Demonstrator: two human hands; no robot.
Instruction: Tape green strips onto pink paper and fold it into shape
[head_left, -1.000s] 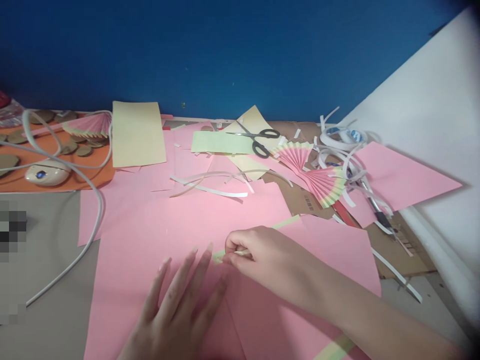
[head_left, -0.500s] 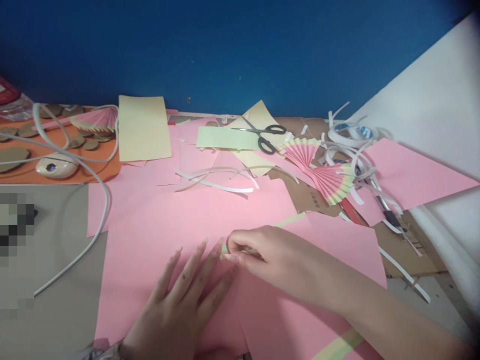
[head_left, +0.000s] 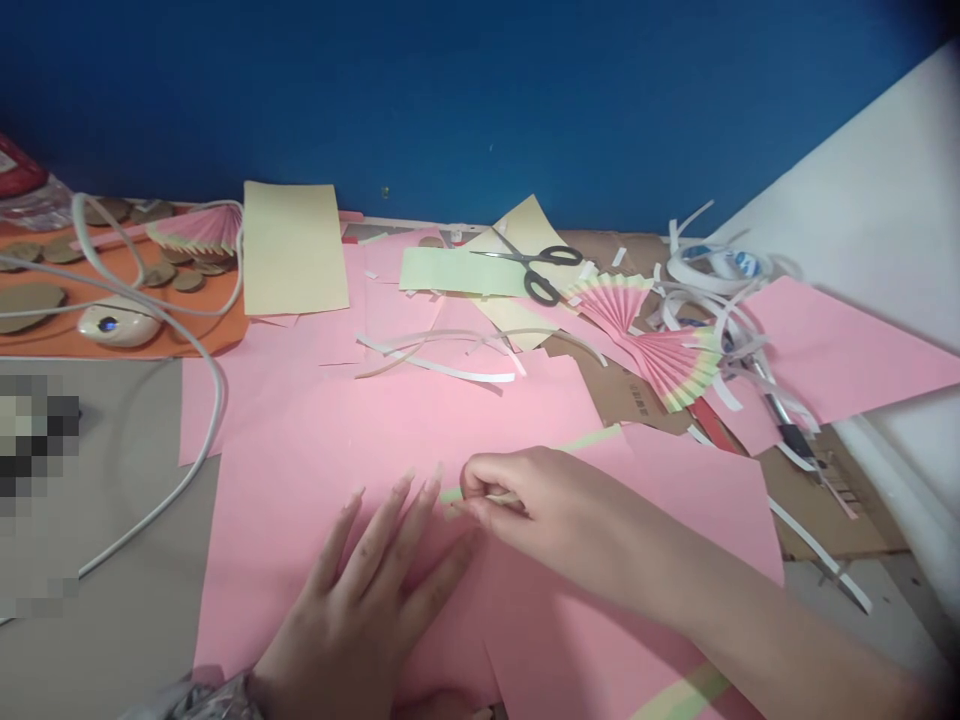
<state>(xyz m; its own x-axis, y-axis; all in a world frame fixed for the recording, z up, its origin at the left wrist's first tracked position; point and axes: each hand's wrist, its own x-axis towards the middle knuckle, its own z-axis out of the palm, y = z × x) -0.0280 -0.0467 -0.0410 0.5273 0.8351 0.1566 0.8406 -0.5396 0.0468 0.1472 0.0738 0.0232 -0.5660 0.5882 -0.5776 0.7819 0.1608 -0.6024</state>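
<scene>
My left hand [head_left: 367, 590] lies open on a large sheet of pink paper [head_left: 285, 520], with its fingers spread. Just right of its fingertips, my right hand [head_left: 517, 495] is closed in a pinch at the end of a narrow green-and-yellow paper strip [head_left: 451, 495]. The fingers and palm hide most of what is between thumb and forefinger. Beyond that hand, a green edge [head_left: 596, 437] shows along the pink paper. Under my right forearm, a yellow-and-green band [head_left: 686, 690] crosses the pink paper near the front.
Black-handled scissors [head_left: 536, 270] lie on a pale green strip [head_left: 442, 272]. Pleated pink fans [head_left: 637, 340] rest at the back right beside tape rolls [head_left: 712, 265] and a pen [head_left: 784, 415]. White curled strips [head_left: 442, 365] lie mid-table. A white cable [head_left: 217, 400] loops at left by a cream device [head_left: 116, 322].
My right fingertips have shifted slightly, and a little more of the strip's end shows beside them. My left hand stays flat. The whole view has moved a little.
</scene>
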